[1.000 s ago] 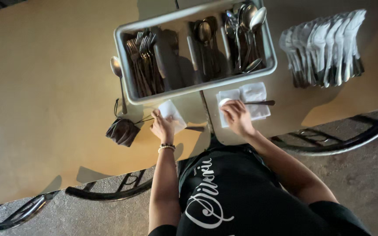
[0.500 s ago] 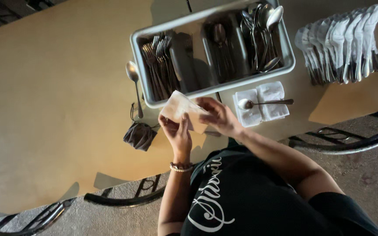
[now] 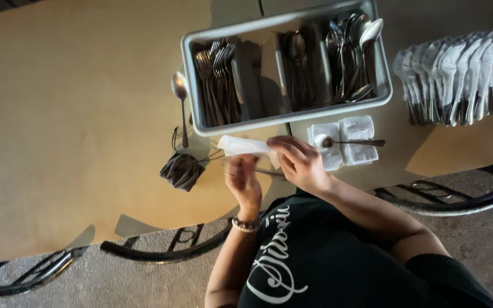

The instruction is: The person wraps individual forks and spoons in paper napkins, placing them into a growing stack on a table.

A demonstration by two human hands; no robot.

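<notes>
My left hand [image 3: 243,181] is raised above the table edge, wrist bent back, fingers curled around the lower end of a white paper napkin [image 3: 245,146]. My right hand [image 3: 299,163] reaches in from the right, its fingers pinching the napkin's other end, so the napkin lies stretched between both hands, just below the metal cutlery tray [image 3: 283,117]. Right of my right hand, a spoon [image 3: 350,142] rests on folded napkins [image 3: 354,149].
</notes>
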